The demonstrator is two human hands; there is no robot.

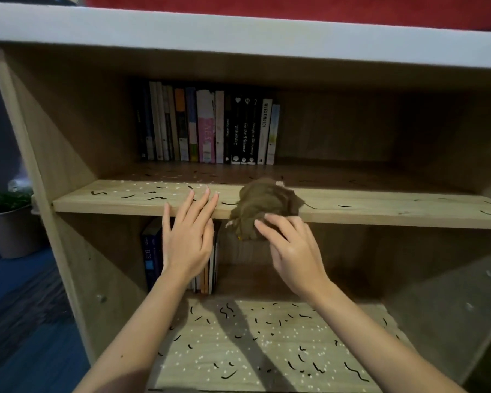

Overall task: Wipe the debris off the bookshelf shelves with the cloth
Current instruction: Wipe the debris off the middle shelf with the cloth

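A crumpled brown cloth (264,205) lies on the front edge of the upper wooden shelf (380,211), partly hanging over it. My right hand (292,251) is just below and in front of the cloth, fingers spread, fingertips touching its lower edge without gripping it. My left hand (189,236) is open, fingertips resting on the shelf's front edge to the left of the cloth. Black thread-like scraps and white specks (142,192) are scattered over the upper shelf. More of the same debris (267,341) covers the lower shelf (360,313).
A row of upright books (207,126) stands at the back of the upper shelf. A few books (153,251) stand on the lower shelf behind my left hand. A potted plant (9,219) sits on the floor left of the bookshelf.
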